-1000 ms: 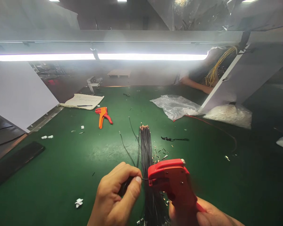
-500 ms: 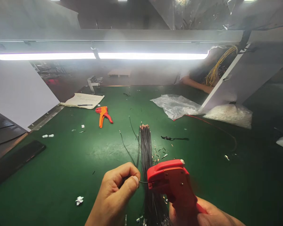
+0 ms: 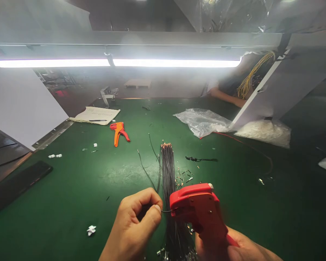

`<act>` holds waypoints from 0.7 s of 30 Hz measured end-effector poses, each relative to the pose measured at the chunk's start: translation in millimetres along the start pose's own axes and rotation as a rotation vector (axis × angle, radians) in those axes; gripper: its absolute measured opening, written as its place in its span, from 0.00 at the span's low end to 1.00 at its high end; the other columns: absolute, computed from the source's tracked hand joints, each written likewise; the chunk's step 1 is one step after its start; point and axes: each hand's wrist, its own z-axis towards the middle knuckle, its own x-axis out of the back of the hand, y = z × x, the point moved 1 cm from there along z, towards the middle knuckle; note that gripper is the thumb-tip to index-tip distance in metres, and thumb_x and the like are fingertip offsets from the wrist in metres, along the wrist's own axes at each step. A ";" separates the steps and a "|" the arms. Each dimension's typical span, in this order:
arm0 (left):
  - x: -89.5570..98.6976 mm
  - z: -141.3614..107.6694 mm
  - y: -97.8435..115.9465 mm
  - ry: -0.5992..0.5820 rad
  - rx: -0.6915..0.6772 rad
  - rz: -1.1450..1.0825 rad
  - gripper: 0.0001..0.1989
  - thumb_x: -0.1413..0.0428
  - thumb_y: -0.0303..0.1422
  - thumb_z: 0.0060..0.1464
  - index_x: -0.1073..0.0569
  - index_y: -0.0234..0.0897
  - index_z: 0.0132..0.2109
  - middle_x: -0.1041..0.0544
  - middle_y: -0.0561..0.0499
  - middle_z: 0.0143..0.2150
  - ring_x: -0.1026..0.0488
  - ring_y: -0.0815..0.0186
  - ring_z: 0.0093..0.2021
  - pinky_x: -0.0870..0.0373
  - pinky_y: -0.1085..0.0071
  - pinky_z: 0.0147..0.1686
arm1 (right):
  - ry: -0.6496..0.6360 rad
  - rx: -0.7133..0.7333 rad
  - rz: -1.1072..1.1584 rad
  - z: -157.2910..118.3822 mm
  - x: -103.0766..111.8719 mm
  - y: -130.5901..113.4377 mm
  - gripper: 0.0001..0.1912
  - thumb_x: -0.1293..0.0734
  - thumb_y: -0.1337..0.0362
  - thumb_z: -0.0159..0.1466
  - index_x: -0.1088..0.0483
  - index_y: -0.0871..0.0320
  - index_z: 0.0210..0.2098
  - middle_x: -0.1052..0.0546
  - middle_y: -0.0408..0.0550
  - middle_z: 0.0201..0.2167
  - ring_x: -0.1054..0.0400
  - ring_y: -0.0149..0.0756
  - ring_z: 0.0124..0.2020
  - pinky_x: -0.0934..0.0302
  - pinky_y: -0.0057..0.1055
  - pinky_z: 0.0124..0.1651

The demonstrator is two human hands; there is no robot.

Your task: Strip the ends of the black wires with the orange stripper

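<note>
Between thumb and forefinger, my left hand (image 3: 138, 221) pinches a thin black wire (image 3: 166, 211). The wire's end runs into the jaws of a red wire stripper (image 3: 197, 203). My right hand (image 3: 241, 243) is closed around the stripper's handles, partly cut off by the lower edge of the view. Under the tool lies a long bundle of black wires (image 3: 168, 170) with bare copper at its far end. A few loose black wires (image 3: 146, 172) lie left of the bundle. Cut scraps of wire and copper (image 3: 185, 177) are scattered to its right.
A second, orange-and-red wire stripper (image 3: 118, 133) lies farther back, near a paper sheet (image 3: 97, 115) with a pen. Clear plastic bags (image 3: 203, 119) are at the back right. A black tie-like strip (image 3: 202, 159) lies right of the bundle. Another person's arm (image 3: 225, 97) shows behind the right panel.
My left hand has shifted very slightly right, toward the stripper. The wire stays in the jaws, and my right hand keeps its grip.
</note>
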 end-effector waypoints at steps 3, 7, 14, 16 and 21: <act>-0.2 -0.2 1.2 -0.008 -0.007 0.034 0.12 0.50 0.41 0.47 0.39 0.40 0.22 0.45 0.58 0.22 0.49 0.69 0.26 0.53 0.68 0.28 | -0.008 0.040 -0.008 12.3 -2.7 -14.3 0.28 0.31 0.39 0.57 0.31 0.58 0.39 0.36 0.38 0.26 0.49 0.28 0.22 0.52 0.28 0.27; -0.9 -0.5 1.9 -0.017 -0.014 0.043 0.12 0.50 0.41 0.47 0.40 0.41 0.22 0.45 0.57 0.22 0.49 0.69 0.25 0.54 0.68 0.28 | -0.005 0.049 -0.010 13.6 -12.5 -19.6 0.30 0.30 0.36 0.54 0.34 0.57 0.33 0.39 0.36 0.23 0.52 0.27 0.21 0.57 0.29 0.25; -0.3 -1.4 0.2 -0.013 -0.015 0.038 0.11 0.50 0.40 0.46 0.39 0.41 0.22 0.44 0.57 0.22 0.48 0.69 0.25 0.52 0.69 0.27 | 0.026 0.028 0.019 15.4 -11.7 -18.4 0.34 0.28 0.35 0.51 0.33 0.59 0.40 0.43 0.35 0.22 0.57 0.25 0.19 0.60 0.29 0.22; 0.9 -0.4 -1.6 -0.013 -0.017 0.051 0.11 0.50 0.40 0.47 0.39 0.40 0.22 0.44 0.57 0.22 0.48 0.69 0.25 0.51 0.69 0.27 | 0.019 0.032 0.022 16.0 -11.0 -16.2 0.35 0.28 0.36 0.51 0.33 0.59 0.43 0.43 0.34 0.22 0.57 0.25 0.19 0.60 0.28 0.22; 3.6 3.5 -7.3 -0.106 -0.035 0.099 0.12 0.49 0.41 0.49 0.37 0.40 0.24 0.42 0.57 0.22 0.46 0.69 0.25 0.50 0.70 0.26 | 0.006 0.045 0.006 15.8 -9.5 -11.7 0.33 0.28 0.38 0.53 0.32 0.59 0.42 0.42 0.34 0.22 0.56 0.25 0.19 0.59 0.27 0.22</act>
